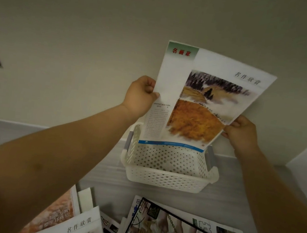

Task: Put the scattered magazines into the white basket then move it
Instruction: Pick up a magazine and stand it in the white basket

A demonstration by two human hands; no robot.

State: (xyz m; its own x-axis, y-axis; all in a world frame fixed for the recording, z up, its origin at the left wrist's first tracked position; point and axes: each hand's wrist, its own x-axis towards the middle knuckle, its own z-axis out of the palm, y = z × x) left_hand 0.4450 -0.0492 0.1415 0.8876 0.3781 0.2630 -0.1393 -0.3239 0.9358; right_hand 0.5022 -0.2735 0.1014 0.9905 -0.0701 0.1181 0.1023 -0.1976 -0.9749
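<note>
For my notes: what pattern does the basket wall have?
The basket is white with rows of small round holes; head view.

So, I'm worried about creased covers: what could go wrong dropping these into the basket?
The held magazines are fanned apart, pinched only at their side edges by the left hand and right hand; one may slip. Their lower edge sits at the far rim of the white basket and could catch.

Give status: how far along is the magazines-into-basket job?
Early. Done: no magazine visibly lies flat in the white basket yet. In hand: the left hand and right hand hold two overlapped magazines upright, lower edge dipping into the basket's far side. Left: several scattered magazines lie on the surface nearer the camera; after those, the basket needs moving.
</note>
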